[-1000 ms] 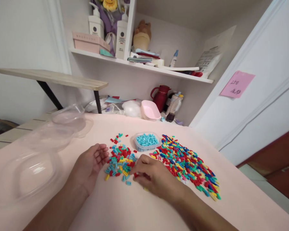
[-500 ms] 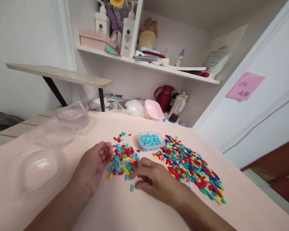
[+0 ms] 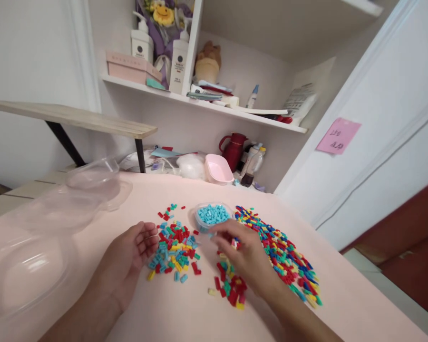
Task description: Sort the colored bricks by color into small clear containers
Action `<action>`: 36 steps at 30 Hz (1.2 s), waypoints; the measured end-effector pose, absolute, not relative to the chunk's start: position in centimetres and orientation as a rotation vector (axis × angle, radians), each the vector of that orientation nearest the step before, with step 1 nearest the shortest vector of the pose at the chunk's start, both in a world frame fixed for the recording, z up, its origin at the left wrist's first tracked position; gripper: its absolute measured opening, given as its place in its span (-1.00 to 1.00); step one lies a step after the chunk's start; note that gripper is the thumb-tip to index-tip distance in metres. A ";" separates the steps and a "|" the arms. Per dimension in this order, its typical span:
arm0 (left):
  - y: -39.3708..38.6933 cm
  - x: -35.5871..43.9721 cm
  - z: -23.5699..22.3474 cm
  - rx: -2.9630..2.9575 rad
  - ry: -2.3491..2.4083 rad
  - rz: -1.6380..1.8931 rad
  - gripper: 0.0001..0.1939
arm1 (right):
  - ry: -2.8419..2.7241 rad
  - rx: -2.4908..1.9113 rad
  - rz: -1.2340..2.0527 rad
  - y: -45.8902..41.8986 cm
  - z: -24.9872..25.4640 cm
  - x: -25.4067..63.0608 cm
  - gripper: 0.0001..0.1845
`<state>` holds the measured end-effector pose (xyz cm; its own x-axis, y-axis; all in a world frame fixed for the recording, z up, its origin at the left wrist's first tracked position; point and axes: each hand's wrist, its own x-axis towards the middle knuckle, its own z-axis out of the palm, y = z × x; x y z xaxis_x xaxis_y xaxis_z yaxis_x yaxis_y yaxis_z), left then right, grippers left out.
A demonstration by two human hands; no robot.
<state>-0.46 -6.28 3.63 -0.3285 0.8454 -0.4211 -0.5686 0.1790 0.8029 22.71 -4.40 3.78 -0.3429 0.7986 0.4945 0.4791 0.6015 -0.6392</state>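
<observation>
My left hand [image 3: 130,251] rests at the left side of a small mixed pile of toy bricks [image 3: 176,240], its fingers loosely curled and apart, with nothing in them. At the near rim of a clear plastic tub [image 3: 199,223] is my right hand [image 3: 248,251]. Its thumb and fingers pinch a small light blue brick [image 3: 211,234], blurred and partly hidden. Light blue bricks [image 3: 214,213] fill the tub. Below my right hand lies a smaller group of mostly red, green and yellow bricks [image 3: 231,287].
A large multicoloured brick heap [image 3: 288,251] spreads over the table's right. Clear plastic lids and containers [image 3: 35,261] lie on the left. Along the back stand a pink tub [image 3: 219,168], a red jug [image 3: 233,149] and bottles [image 3: 255,164]. A raised wooden shelf [image 3: 71,118] overhangs the left back.
My right hand has moved from the small pile's near edge up to the tub. Red, green and yellow bricks now show below it. My left hand stays by the pile; the view has shifted.
</observation>
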 end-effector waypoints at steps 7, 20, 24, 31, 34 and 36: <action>-6.1 -0.5 3.4 0.331 1.214 1.466 -0.84 | -1.751 -1.135 0.514 -2.2 4.0 25.0 -0.72; -6.3 -0.5 3.8 0.321 1.224 1.488 -0.84 | -2.466 -0.883 0.476 -6.0 3.4 21.6 -0.73; -6.2 -0.6 3.7 0.324 1.210 1.489 -0.86 | -2.524 -0.870 0.436 -6.3 2.2 20.7 -0.69; -6.4 -0.5 3.8 0.313 1.221 1.493 -0.85 | -2.520 -0.871 0.436 -6.2 1.7 20.5 -0.79; -6.4 -0.5 3.9 0.326 1.219 1.476 -0.84 | -2.519 -0.897 0.444 -6.3 1.6 20.3 -0.81; -6.4 -0.4 3.9 0.325 1.225 1.475 -0.84 | -2.511 -0.893 0.435 -6.3 1.8 20.3 -0.82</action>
